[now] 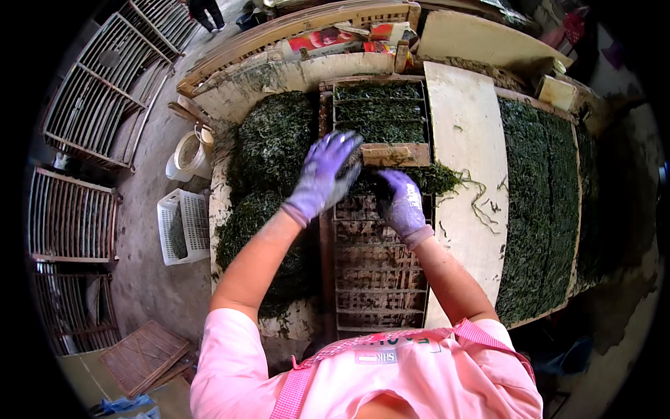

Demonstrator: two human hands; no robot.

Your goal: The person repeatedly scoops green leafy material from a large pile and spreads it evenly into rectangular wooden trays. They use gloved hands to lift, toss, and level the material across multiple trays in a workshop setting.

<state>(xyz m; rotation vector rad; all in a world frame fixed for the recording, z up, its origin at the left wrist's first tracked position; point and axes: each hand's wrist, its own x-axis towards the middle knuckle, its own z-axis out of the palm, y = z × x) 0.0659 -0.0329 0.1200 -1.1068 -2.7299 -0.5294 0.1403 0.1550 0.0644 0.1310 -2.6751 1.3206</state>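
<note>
A slatted frame lies before me, divided by thin crossbars. Dark green seaweed fills its far sections, while the near ones show bare lattice. My left hand, in a purple and grey glove, is blurred at the frame's left edge, by the seaweed. My right hand, gloved alike, bends down over the seaweed in the middle of the frame; its fingertips are partly hidden. Just beyond my hands a small wooden block rests across the frame. Loose strands spill to the right onto a pale board.
Heaped seaweed lies left of the frame. Flat seaweed sheets cover a board at right. A white plastic basket, a bucket and slatted racks stand at left. Another person is at the far upper left.
</note>
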